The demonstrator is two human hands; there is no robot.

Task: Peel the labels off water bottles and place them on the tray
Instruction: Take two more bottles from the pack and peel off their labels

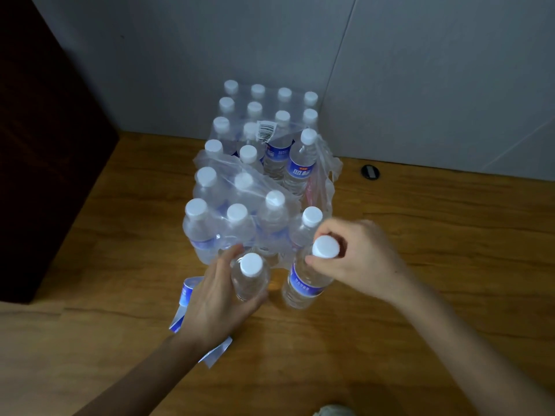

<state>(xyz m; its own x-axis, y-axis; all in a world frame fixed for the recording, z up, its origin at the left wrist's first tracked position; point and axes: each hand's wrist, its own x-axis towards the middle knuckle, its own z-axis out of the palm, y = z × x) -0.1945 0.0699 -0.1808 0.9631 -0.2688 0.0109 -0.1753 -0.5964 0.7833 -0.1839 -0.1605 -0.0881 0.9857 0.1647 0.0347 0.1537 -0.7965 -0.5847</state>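
- Bottles first: the left hand (220, 298) wraps its fingers round a bare bottle (250, 279) with no label on it, standing just in front of the shrink-wrapped pack (240, 187) on the wooden floor (420, 265).
- Right hand (357, 259) pinches the neck of a labelled bottle (303, 283) just below its white cap (326, 247), fingers curled round it; this bottle stands beside the bare one, also just in front of the pack.
- Peeled labels (186, 295) lie loose on the floor, in front of the pack and to its left, partly under the left forearm. No tray shows anywhere, so where the labels or bottles should go cannot be told from here.
- Risk: the labelled bottle leans slightly and is held only at the neck; a pull on its label with that high grip could tip it, probably into the bare one.
- Risk: the left forearm rests over the loose labels, so a sweep of the arm could drag or crumple them.
- Risk: torn wrap hangs loose at the pack's near edge; a hand reaching in for another bottle could snag it and topple bottles at that edge.
- Risk: dim light makes a label's seam hard to find, so it may tear in strips.
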